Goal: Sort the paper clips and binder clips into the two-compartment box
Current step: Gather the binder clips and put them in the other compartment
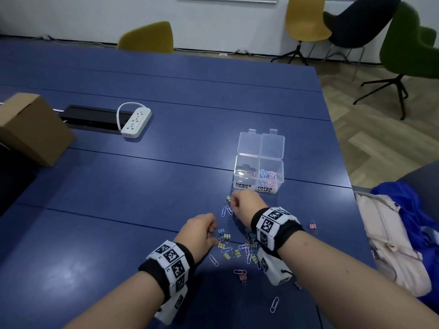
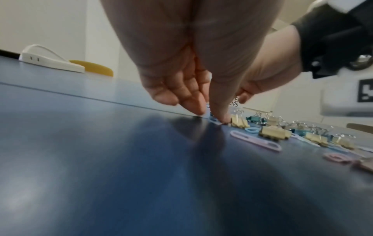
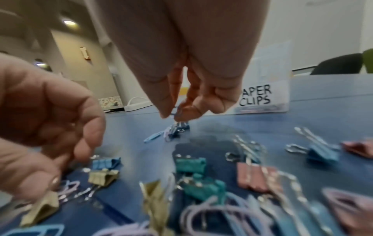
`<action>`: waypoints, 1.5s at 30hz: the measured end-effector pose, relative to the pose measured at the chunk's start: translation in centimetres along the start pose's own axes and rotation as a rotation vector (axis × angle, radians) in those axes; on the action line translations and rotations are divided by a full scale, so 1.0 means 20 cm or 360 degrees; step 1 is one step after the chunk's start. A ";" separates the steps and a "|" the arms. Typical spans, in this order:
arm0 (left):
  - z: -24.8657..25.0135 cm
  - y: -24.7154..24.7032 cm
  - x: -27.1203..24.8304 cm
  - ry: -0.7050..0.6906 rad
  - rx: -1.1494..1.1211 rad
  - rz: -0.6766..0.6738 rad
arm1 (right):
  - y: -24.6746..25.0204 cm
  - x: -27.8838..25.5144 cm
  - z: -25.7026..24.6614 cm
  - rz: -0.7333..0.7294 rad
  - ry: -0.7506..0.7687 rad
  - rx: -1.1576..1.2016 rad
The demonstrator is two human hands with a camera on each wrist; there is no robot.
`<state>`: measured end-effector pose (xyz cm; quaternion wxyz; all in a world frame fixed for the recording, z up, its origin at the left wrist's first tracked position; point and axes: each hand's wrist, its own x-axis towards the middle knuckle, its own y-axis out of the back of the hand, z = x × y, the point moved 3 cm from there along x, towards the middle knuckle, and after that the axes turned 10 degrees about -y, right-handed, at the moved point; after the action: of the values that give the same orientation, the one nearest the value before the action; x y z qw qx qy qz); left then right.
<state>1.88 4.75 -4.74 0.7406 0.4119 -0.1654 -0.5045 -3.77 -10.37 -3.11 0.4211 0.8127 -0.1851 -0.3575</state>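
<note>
The clear two-compartment box (image 1: 245,160) stands open, its left cell labelled BINDER CLIPS and its right cell PAPER CLIPS. Pastel paper clips (image 1: 268,175) lie in the right cell. A loose pile of binder clips and paper clips (image 1: 240,248) is spread on the blue table in front of it. My left hand (image 1: 215,230) is at the pile's left edge, its thumb and forefinger tips pinching a blue paper clip (image 2: 214,119) against the table. My right hand (image 1: 232,205) hovers just before the box and pinches a blue paper clip (image 3: 178,111) above other clips (image 3: 175,129).
A white power strip (image 1: 136,122) and a cardboard box (image 1: 31,129) sit far left on the table (image 1: 95,210). A pale bag (image 1: 392,238) with blue cloth lies past the table's right edge. Stray clips (image 1: 274,305) lie near me. Chairs stand beyond.
</note>
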 end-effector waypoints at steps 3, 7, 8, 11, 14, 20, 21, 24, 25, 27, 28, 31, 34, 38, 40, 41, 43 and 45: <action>0.01 0.00 -0.02 -0.0037 0.0255 -0.0038 | -0.02 0.01 -0.07 0.0063 0.0103 -0.0028; 0.04 -0.02 -0.03 -0.0019 0.0310 -0.0130 | -0.06 0.05 -0.10 -0.0016 -0.0012 -0.0278; 0.04 -0.02 -0.02 -0.0027 0.0344 -0.0152 | -0.05 0.05 -0.11 -0.0020 -0.0018 -0.0325; 0.08 -0.03 -0.02 -0.0044 0.0419 -0.0205 | -0.05 0.04 -0.11 -0.0035 -0.0002 -0.0436; 0.09 -0.05 -0.02 -0.0038 0.0357 -0.0228 | -0.06 0.01 -0.08 -0.0072 -0.0012 -0.0480; 0.08 -0.06 -0.03 -0.0075 0.0308 -0.0192 | -0.05 -0.06 0.03 -0.0170 -0.0008 -0.0343; 0.07 -0.06 -0.03 -0.0072 0.0318 -0.0183 | -0.04 -0.08 0.06 -0.0164 -0.0018 -0.0295; 0.06 -0.06 -0.02 -0.0070 0.0299 -0.0205 | 0.01 -0.13 0.18 -0.0063 -0.0183 0.0152; 0.05 -0.05 -0.01 -0.0042 0.0287 -0.0220 | 0.04 -0.14 0.23 -0.0022 -0.0246 0.0347; 0.04 -0.03 0.02 0.0033 0.0206 -0.0207 | 0.09 -0.18 0.32 -0.0006 -0.0318 0.0760; 0.03 -0.02 0.04 0.0077 0.0130 -0.0170 | 0.11 -0.21 0.36 -0.0030 -0.0332 0.0973; 0.04 0.03 0.10 0.0235 -0.0076 -0.0057 | 0.12 -0.27 0.45 -0.0116 -0.0402 0.1548; 0.00 0.07 0.20 0.0409 -0.0260 0.0099 | 0.06 -0.33 0.47 -0.0259 -0.0493 0.1759; 0.03 0.06 0.32 0.0507 -0.0203 0.0075 | -0.05 -0.36 0.38 -0.0325 -0.0345 0.0909; 0.07 0.03 0.35 0.0521 -0.0007 0.0022 | -0.10 -0.37 0.30 -0.0296 -0.0104 0.0262; 0.09 0.01 0.36 0.0519 0.0079 -0.0028 | -0.11 -0.39 0.27 -0.0270 0.0000 0.0023; 0.12 -0.04 0.36 0.0486 0.0238 -0.0105 | -0.14 -0.39 0.22 -0.0228 0.0192 -0.0332; 0.13 -0.08 0.38 0.0478 0.0322 -0.0152 | -0.14 -0.38 0.20 -0.0185 0.0277 -0.0521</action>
<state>2.38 -3.31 -5.68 0.6870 0.5623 -0.0833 -0.4527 -11.97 -6.33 -3.79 0.5408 0.7706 -0.0402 -0.3349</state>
